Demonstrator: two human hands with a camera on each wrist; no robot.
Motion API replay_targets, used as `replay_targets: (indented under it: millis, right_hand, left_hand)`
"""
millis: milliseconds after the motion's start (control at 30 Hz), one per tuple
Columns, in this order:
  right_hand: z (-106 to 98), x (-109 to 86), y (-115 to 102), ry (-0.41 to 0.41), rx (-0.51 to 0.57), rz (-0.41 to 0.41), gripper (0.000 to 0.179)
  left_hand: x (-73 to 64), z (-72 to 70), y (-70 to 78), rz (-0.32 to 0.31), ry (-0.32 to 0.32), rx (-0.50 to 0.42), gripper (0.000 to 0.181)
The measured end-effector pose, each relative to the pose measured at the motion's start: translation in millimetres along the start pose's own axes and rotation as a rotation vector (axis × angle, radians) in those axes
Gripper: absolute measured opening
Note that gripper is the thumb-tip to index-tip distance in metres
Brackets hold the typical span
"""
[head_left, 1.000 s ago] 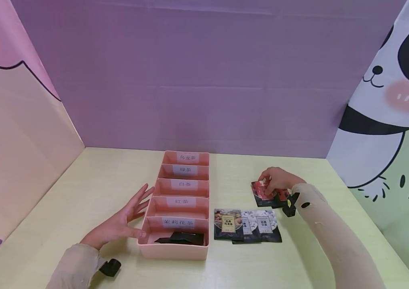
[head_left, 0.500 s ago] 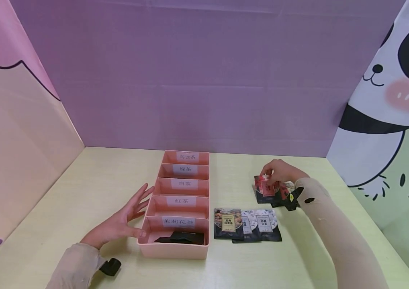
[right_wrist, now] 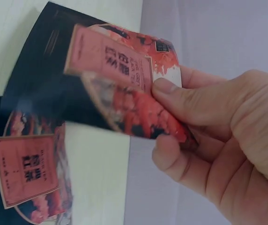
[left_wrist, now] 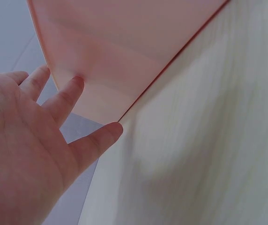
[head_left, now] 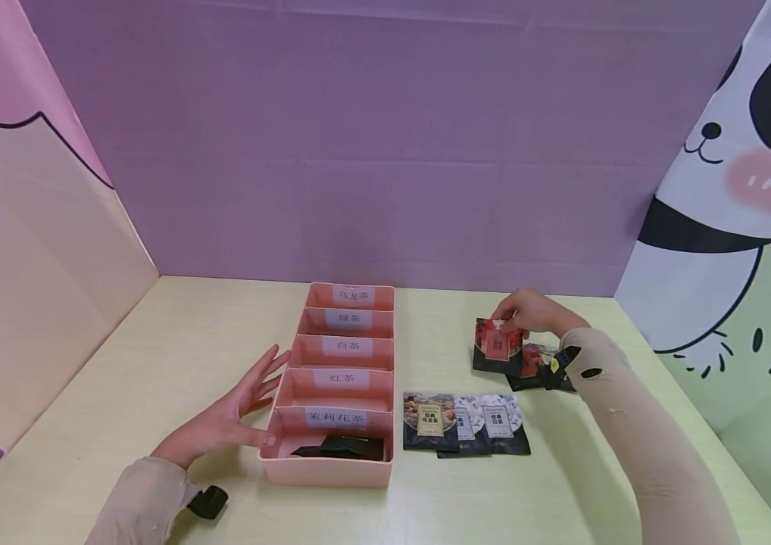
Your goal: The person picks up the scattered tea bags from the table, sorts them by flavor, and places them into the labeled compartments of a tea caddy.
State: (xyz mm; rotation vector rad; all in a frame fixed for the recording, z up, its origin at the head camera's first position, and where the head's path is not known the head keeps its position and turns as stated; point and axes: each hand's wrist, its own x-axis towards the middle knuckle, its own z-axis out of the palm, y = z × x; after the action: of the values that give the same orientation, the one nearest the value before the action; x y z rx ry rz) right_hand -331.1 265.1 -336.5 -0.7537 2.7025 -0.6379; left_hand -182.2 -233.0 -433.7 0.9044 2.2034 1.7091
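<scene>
My right hand (head_left: 537, 312) pinches a black and red tea sachet (head_left: 497, 350) by its top edge, thumb across the printed front. In the right wrist view this sachet (right_wrist: 108, 70) is raised and slightly bent. Another red-labelled tea sachet (head_left: 534, 365) lies on the table under the wrist. My left hand (head_left: 225, 424), fingers spread, rests against the left side of a pink divided box (head_left: 331, 475). The left wrist view shows fingertips at the pink wall (left_wrist: 120, 61). Inside the box's nearest compartment lie black sachets (head_left: 351, 449), their fronts hidden.
Right of the box lie an oolong tea sachet (head_left: 429, 424) with a yellow label and overlapping white-labelled sachets (head_left: 504, 425). Each compartment carries a paper label (head_left: 341, 379). A purple backdrop (head_left: 385, 166) rises behind the table, with printed panels at both sides.
My right hand has lifted the red sachet off the other one and moved it up and back, uncovering more of the sachet beneath. The left hand has stayed at the box.
</scene>
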Motion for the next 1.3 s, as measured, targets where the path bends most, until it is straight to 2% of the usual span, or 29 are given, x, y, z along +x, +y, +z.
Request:
replay_targets:
  millis: [267, 500, 767, 1133, 1300]
  right_hand:
    - [-6.7, 1.8, -20.0, 0.043, 0.019, -0.058, 0.018]
    - [-11.9, 3.8, -40.2, 0.069, 0.027, -0.068, 0.017]
    - [-16.0, 10.6, -60.4, 0.087, 0.048, -0.08, 0.016]
    - [-16.1, 23.6, -100.4, 0.036, 0.124, -0.1, 0.016]
    - [-11.5, 27.4, -118.4, 0.016, 0.122, -0.148, 0.015]
  left_hand:
    - [0.3, -0.2, -0.6, -0.01, 0.0, -0.005, 0.116]
    - [0.5, 0.3, -0.6, 0.014, -0.004, -0.014, 0.115]
    - [-0.2, -0.2, 0.8, 0.011, -0.008, -0.009, 0.114]
    - [0.9, -0.1, -1.5, 0.001, -0.013, -0.035, 0.115]
    - [1.2, -0.6, -1.7, 0.0, -0.01, -0.025, 0.115]
